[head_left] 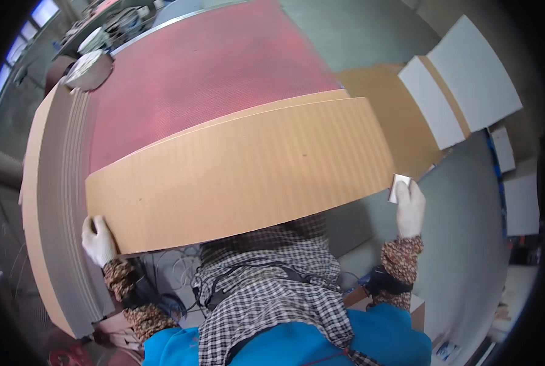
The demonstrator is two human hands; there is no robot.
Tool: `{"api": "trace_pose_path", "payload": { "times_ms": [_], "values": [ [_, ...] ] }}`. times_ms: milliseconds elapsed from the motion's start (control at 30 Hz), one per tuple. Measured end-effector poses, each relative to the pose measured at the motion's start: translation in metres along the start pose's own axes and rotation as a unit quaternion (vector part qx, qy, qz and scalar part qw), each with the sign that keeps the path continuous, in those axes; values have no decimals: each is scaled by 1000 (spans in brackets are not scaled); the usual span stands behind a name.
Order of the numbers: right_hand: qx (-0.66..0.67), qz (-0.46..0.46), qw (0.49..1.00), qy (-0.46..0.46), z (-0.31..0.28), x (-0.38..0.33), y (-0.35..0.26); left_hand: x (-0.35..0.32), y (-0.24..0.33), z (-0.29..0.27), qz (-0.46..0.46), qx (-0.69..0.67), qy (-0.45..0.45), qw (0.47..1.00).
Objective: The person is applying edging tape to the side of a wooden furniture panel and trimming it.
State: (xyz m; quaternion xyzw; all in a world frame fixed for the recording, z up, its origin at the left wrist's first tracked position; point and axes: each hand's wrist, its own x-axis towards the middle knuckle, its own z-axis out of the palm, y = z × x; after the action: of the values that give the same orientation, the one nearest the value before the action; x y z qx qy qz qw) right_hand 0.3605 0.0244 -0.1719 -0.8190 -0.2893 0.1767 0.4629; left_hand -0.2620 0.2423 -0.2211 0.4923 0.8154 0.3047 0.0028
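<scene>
A long brown corrugated cardboard sheet (248, 171) lies across in front of me, its near edge close to my body. At its near left corner is my left hand (100, 242) in a white glove, fingers closed around the edge. My right hand (410, 210), also gloved in white, pinches a small flat white piece with a dark edge (398, 188) beside the sheet's right end. What that piece is, I cannot make out. Just past the sheet's far edge, a strip of another cardboard sheet (339, 94) shows beneath it.
A red mesh-patterned work surface (217, 67) extends beyond the sheet. Cardboard sheets (59, 201) stand stacked on edge at left, near a roll of pale tape (89, 70). At right are a brown board (388, 110) and white-faced panels (473, 79). Cables (178, 268) hang below.
</scene>
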Motion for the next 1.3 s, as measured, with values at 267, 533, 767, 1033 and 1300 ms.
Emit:
{"api": "trace_pose_path", "payload": {
  "times_ms": [267, 533, 767, 1033, 1300],
  "values": [
    [-172, -53, 975, 129, 7, 7, -7, -31, 21, -7, -26, 86, -9, 996],
    [-221, -112, 958, 144, 9, 72, 2, -45, 43, 9, 34, 134, -18, 990],
    [-311, -122, 931, 146, 41, 60, -17, -15, 30, 29, 46, 134, -1, 990],
    [-358, -134, 913, 143, 80, -5, -57, 0, 36, 62, 58, 84, -13, 995],
    [-227, -194, 954, -9, 96, -61, -65, -37, 74, 64, 78, 92, -27, 992]
  ]
}}
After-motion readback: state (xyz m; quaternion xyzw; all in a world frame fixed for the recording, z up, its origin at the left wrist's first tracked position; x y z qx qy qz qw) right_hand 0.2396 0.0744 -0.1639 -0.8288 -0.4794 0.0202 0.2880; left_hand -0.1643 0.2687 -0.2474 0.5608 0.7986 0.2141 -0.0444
